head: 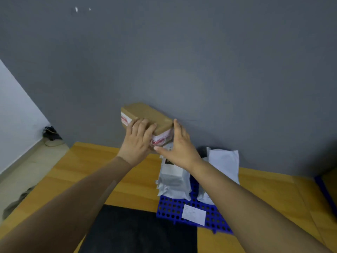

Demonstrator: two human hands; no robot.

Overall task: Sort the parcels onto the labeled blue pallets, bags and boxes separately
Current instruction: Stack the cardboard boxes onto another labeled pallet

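Note:
I hold a brown cardboard box (148,115) with red-and-white tape up in the air before the grey wall. My left hand (137,139) grips its near left corner, fingers curled over the top. My right hand (177,145) is spread against its right end, fingers straight and thumb under the box's near edge. Below lies a blue perforated pallet (175,209) with a white label (194,214). Grey-white parcel bags (173,178) are piled on its far part, another bag (223,161) leaning behind them.
The pallet rests on a wooden table (87,167) with a black mat (138,232) at the near edge. A second blue pallet edge (326,194) shows at far right. Cables (50,133) lie on the floor by the left wall.

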